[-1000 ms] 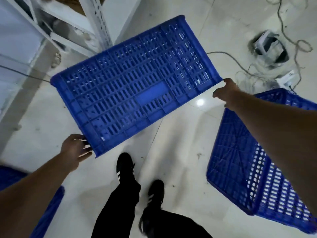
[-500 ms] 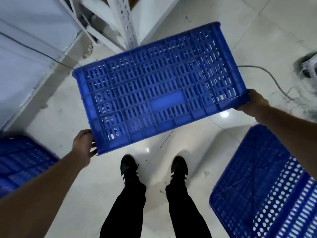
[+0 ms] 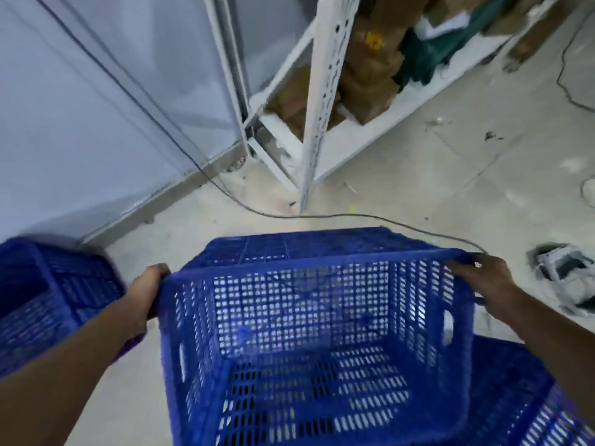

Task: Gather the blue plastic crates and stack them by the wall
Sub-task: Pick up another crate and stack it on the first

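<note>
Crate [image 3: 309, 333]: turned since the earlier frame from underside-up to open side facing the camera. Blue perforated plastic, empty, held above the floor [image 3: 418, 175]. Left hand [image 3: 146, 294] clamped on its left rim corner; right hand [image 3: 479, 278] gripping the right rim corner.

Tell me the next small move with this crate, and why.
Probably carry the held crate left toward the crate by the wall and lower it there. Left hand and right hand grip its opposite rims, open side up, and the other crate already sits beside the wall.
</note>
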`<state>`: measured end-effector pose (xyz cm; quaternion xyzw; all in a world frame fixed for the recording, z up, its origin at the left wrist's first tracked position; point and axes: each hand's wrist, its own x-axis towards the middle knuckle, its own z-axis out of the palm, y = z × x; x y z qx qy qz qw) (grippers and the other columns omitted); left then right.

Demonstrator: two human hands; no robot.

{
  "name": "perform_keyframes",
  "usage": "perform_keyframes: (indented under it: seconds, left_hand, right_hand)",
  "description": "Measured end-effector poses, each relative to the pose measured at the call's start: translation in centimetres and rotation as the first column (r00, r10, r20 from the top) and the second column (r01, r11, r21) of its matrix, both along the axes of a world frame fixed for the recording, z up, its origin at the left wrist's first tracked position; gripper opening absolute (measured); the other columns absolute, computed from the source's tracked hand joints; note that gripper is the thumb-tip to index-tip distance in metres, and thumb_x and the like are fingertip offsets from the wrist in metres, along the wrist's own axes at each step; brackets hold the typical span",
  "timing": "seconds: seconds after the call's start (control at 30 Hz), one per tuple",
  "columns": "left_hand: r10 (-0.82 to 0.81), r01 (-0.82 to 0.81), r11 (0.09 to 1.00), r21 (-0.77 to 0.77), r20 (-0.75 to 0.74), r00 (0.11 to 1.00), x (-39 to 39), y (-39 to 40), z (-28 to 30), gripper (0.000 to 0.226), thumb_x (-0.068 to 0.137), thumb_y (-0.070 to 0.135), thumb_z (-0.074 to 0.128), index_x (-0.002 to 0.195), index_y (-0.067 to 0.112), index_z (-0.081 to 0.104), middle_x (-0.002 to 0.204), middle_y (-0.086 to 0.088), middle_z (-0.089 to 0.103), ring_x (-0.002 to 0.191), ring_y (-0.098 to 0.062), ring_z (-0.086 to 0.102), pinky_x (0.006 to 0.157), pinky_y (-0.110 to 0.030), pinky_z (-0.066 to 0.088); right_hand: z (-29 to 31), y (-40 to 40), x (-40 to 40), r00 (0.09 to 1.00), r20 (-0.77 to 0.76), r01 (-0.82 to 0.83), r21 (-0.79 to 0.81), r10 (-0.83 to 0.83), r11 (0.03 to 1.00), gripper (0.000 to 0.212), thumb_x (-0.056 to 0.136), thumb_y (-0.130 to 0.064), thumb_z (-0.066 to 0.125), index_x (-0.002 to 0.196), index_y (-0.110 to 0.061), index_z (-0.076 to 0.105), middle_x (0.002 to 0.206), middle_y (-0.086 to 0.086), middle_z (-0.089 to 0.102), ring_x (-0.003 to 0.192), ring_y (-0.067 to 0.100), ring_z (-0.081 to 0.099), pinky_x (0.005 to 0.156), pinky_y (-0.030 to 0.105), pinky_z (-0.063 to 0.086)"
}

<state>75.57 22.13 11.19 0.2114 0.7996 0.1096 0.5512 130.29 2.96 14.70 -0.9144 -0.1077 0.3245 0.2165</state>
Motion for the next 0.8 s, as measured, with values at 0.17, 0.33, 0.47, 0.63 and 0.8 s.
perform_keyframes:
  seconds: [0.17,0.33,0.47,0.63,0.8]
  left_hand:
    - [0.087,-0.09,0.993,0.076,0.036,0.996,-6.5,-3.6,6.6,0.046,0.09,0.054,0.056,0.095,0.011,0.073,0.093,-0.02,0.078,0.083,-0.038,0.071,0.08,-0.043,0.055]
    - [0.026,-0.025,0.962,0.272,-0.003,1.0,-17.4,-8.5,11.3,0.081,0.057,0.089,0.073,0.096,0.018,0.073,0.103,-0.009,0.08,0.107,-0.034,0.074,0.106,-0.048,0.053]
    - [0.154,-0.158,0.909,0.386,0.044,0.987,-24.6,-11.9,14.9,0.089,0.066,0.086,0.074,0.093,0.003,0.06,0.088,-0.004,0.067,0.085,-0.019,0.064,0.08,-0.039,0.047]
    - [0.263,-0.238,0.819,0.522,0.027,0.964,-34.3,-14.9,18.7,0.071,0.073,0.086,0.066,0.079,0.016,0.057,0.08,-0.012,0.063,0.08,-0.021,0.062,0.077,-0.04,0.047]
    - [0.371,-0.31,0.741,0.596,0.021,0.928,-44.3,-15.8,23.9,0.053,0.087,0.064,0.071,0.078,0.014,0.057,0.08,-0.006,0.063,0.075,-0.02,0.061,0.07,-0.035,0.047]
  right_hand:
    - [4.7,3.0,-5.3,0.872,0.233,-0.424,-0.082,0.431,0.902,0.023,0.094,-0.025,0.065,0.112,-0.011,0.069,0.081,0.013,0.065,0.068,0.029,0.061,0.07,0.043,0.053]
    - [9.4,7.3,-13.7,0.712,0.314,-0.635,-0.095,0.629,0.766,0.028,0.099,-0.029,0.053,0.114,-0.011,0.069,0.082,0.018,0.069,0.08,0.042,0.064,0.072,0.044,0.05]
    - [13.6,10.8,-21.4,0.66,0.412,-0.684,-0.015,0.628,0.729,0.028,0.099,-0.029,0.056,0.116,-0.013,0.07,0.076,0.014,0.066,0.076,0.04,0.063,0.069,0.039,0.045]
    - [16.9,15.4,-31.0,0.48,0.532,-0.821,-0.009,0.697,0.571,0.055,0.096,-0.065,0.038,0.117,-0.02,0.06,0.09,0.017,0.073,0.083,0.042,0.067,0.076,0.05,0.054]
    - [22.2,20.3,-43.3,0.378,0.591,-0.887,0.011,0.712,0.462,0.06,0.093,-0.06,0.04,0.119,-0.012,0.065,0.097,0.028,0.072,0.088,0.049,0.066,0.078,0.053,0.054]
